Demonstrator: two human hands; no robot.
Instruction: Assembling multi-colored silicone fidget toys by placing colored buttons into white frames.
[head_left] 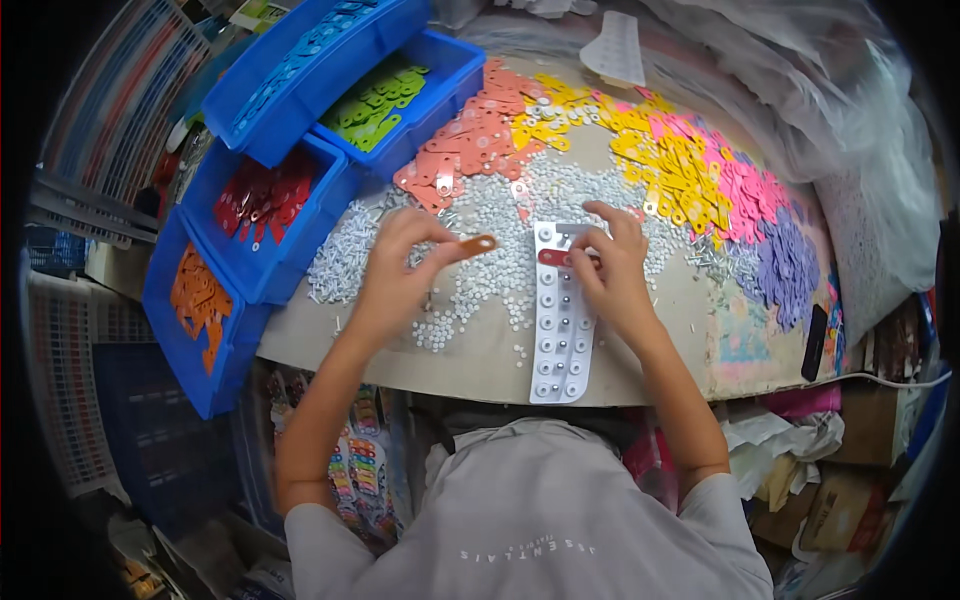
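Between the thumb and fingertips of my left hand (395,270) is an orange plastic tab (478,245) with a hole at its end, held above the table. My right hand (618,275) is over the upper part of a white plastic strip (553,352) with two rows of round white caps and metal pins down its middle. Its fingers pinch the right end of a red plastic tab (552,257) lying across the strip. My right fingertips partly hide that end. Small white round caps (490,265) lie scattered around the strip.
Blue bins at the left hold orange tabs (198,300), red tabs (262,200), green tabs (380,108) and blue tabs (300,65). Loose salmon (480,125), yellow (660,165), pink (745,195) and purple tabs (790,265) cover the far table. A black phone-like object (816,342) lies at the right edge.
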